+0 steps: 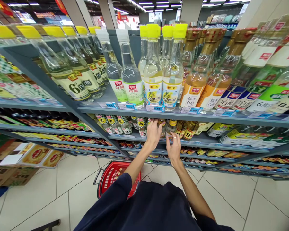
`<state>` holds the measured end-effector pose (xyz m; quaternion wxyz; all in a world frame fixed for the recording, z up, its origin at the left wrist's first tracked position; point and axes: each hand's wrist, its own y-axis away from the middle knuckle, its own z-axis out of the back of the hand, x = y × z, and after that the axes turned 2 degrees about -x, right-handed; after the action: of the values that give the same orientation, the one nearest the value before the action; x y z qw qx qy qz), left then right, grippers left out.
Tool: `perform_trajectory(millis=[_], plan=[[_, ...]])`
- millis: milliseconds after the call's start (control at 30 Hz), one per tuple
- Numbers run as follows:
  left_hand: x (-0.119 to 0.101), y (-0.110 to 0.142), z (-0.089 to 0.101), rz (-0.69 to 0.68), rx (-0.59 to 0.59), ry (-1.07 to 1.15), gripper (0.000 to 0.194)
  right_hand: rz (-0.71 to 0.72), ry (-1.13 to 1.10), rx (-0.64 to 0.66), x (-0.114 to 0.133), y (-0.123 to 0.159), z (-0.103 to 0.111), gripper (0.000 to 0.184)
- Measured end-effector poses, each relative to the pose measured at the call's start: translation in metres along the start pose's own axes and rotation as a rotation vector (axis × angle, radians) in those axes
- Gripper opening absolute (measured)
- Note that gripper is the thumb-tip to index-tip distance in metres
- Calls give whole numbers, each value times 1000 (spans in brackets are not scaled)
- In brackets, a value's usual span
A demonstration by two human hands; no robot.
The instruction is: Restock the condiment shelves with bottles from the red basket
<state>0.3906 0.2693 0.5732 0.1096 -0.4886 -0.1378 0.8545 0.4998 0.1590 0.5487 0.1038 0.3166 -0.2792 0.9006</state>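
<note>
On the second shelf down, my left hand [154,133] reaches in among the bottles. Its fingers bend around the upper part of a dark glass bottle [162,124], partly hidden by the hand. Just to the right, a clear bottle with a yellow neck label [171,124] stands upright. My right hand [173,146], with a ring on one finger, has its thumb and fingers around the lower front of that clear bottle. Brown bottles with yellow labels [189,130] stand to the right of it, and white-labelled bottles [142,128] to the left of my hands.
Above my hands, the top shelf edge [144,113] carries price tags and rows of vinegar bottles [153,75]. A red shopping basket [110,175] sits on the tiled floor to my left. Cartons [36,155] are stacked farther left. Lower shelves hold more bottles.
</note>
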Motion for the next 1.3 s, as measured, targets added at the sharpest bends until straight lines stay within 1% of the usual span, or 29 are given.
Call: perform_trajectory(millis=[167,233,300,367,467,500,533,600,667,733,800,867,1000,1100,1167,1233,1300], plan=[[3,-8,-7,10,48,-92,25,-61,39,12,-21,10,12,35],[3,-11,-9,11,71,-86,26,-69,41,16,-25,12,14,34],[0,-9,-8,6,88,-58,27,-74,41,20,-27,15,16,35],[-4,3,0,-10,74,-10,32,-89,36,31,-30,20,19,35],[-1,41,19,-38,40,103,39,-146,35,75,-42,27,22,38],[4,55,24,-20,68,128,38,-166,39,102,-48,29,23,38],[11,68,27,22,134,131,37,-184,47,133,-54,30,23,39],[29,85,24,143,323,62,36,-205,75,192,-66,29,21,41],[50,90,11,221,468,-54,36,-218,94,252,-75,26,17,42],[66,88,-5,234,518,-132,37,-243,99,282,-80,23,11,43],[76,85,-17,231,511,-141,36,-269,105,288,-80,20,5,42],[80,82,-23,243,495,-108,34,-286,124,273,-78,19,1,40],[79,83,-27,266,481,-51,32,-272,134,265,-75,18,-5,33],[78,87,-30,220,455,-49,31,-266,127,278,-72,18,-5,29],[76,89,-28,179,441,-56,29,-269,113,280,-65,17,-1,29],[69,87,-18,156,408,-23,27,-274,47,230,-52,12,10,32],[55,78,-4,144,295,49,27,-268,-56,135,-35,2,23,41]])
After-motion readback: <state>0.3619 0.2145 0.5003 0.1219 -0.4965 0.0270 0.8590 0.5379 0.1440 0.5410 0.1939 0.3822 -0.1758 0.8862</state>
